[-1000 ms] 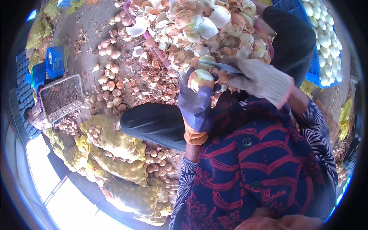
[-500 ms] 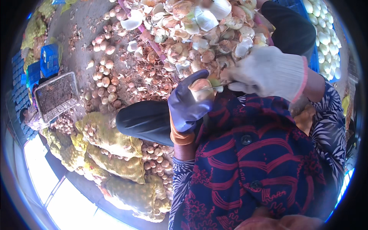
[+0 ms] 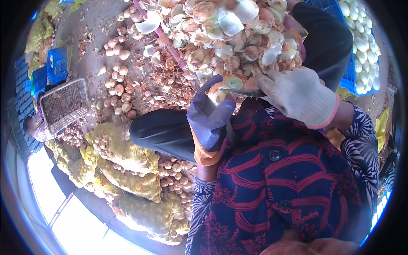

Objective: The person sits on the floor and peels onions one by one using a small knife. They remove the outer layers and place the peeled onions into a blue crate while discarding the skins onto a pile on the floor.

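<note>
My left hand [image 3: 207, 114], in a purple-coated glove with an orange cuff, is closed around an onion [image 3: 217, 94] whose brown skin is partly off. My right hand [image 3: 295, 95], in a white knit glove, grips a knife [image 3: 246, 92]; its handle is hidden in the fingers. The blade points left and its tip lies against the onion. Just beyond the blade is a round pale green cut slice [image 3: 233, 83]. A large heap of onion skins and peeled layers [image 3: 229, 51] lies right in front of both hands.
Unpeeled onions [image 3: 119, 91] and loose skins cover the floor at left. Full yellow mesh sacks [image 3: 127, 178] lie lower left. A grey crate [image 3: 63, 106] and blue crates [image 3: 56, 66] stand far left. At upper right, a blue crate [image 3: 349, 74] holds peeled white onions [image 3: 361, 44].
The right hand, blurred before, is now sharper and slightly lower, with the blade plainly seen at the onion. A cut slice now shows beyond the blade. The left hand still holds the onion.
</note>
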Available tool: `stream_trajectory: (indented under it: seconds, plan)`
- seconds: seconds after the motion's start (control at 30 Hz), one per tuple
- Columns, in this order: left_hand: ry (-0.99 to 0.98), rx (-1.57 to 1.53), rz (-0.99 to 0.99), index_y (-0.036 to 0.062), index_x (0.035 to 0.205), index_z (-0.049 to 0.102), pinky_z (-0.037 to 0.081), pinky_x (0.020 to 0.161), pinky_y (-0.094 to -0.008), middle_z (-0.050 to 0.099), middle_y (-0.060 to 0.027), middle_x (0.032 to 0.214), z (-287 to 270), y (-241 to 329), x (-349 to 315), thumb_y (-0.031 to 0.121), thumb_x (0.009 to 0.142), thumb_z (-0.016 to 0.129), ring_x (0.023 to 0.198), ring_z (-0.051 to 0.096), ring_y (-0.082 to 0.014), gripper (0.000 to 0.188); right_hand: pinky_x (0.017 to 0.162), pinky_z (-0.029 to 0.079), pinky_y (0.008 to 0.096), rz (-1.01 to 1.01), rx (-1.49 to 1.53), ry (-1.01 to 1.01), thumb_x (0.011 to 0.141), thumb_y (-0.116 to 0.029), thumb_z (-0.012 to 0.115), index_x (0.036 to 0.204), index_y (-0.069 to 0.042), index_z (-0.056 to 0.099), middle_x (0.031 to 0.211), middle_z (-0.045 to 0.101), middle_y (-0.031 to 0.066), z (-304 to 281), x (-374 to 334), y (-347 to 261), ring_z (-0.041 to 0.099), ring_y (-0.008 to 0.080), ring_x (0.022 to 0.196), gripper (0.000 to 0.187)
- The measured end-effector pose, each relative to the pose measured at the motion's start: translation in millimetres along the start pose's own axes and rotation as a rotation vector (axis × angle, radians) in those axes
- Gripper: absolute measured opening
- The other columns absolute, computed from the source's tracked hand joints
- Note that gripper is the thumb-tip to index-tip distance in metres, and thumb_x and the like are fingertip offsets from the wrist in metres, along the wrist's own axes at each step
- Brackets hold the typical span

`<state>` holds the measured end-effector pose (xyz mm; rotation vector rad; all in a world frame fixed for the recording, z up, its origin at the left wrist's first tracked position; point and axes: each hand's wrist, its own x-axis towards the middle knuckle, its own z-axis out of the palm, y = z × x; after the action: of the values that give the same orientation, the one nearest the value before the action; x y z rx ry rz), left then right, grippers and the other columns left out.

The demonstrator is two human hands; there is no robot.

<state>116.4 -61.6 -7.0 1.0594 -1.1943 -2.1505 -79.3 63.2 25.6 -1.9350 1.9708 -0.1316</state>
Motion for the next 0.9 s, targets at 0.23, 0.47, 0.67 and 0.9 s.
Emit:
stream_trajectory:
  seconds: [0.23,0.47,0.67,0.9]
  plan:
    - [-0.032,0.368,-0.034,-0.0086,0.135,0.057,0.054,0.088,-0.0289,0.069,-0.0106,0.110,2,1,-4,0.006,0.082,0.076,0.097,0.066,-0.0156,0.058,0.057,0.055,0.0416,0.042,0.008,-0.071,0.092,-0.028,0.065,0.108,-0.007,0.063,0.083,0.066,0.0138,-7,6,-7,0.071,0.0324,0.072,0.026]
    - [-0.217,0.304,-0.085,-0.0062,0.138,0.056,0.054,0.091,-0.0319,0.070,-0.0133,0.115,-5,1,-1,0.018,0.076,0.083,0.101,0.066,-0.0174,0.071,0.055,0.053,0.0429,-0.063,0.132,-0.065,0.094,-0.036,0.066,0.083,-0.009,0.066,0.075,0.066,0.0130,-29,15,32,0.068,0.0336,0.067,0.029]
    - [-0.242,0.263,-0.078,-0.0065,0.138,0.055,0.054,0.092,-0.0329,0.070,-0.0137,0.117,-19,-8,0,0.023,0.076,0.086,0.103,0.066,-0.0171,0.076,0.066,0.053,0.0461,-0.011,0.238,-0.296,0.094,-0.036,0.065,0.099,-0.011,0.069,0.080,0.066,0.0126,-65,9,26,0.068,0.0332,0.073,0.026]
    - [-0.472,0.327,-0.135,-0.0070,0.140,0.054,0.051,0.097,-0.0318,0.069,-0.0152,0.126,-19,-1,14,0.016,0.064,0.082,0.110,0.066,-0.0169,0.085,0.069,0.055,0.0413,-0.060,0.687,0.105,0.090,-0.025,0.069,0.100,-0.007,0.071,0.087,0.069,0.0134,13,24,1,0.069,0.0323,0.077,0.021]
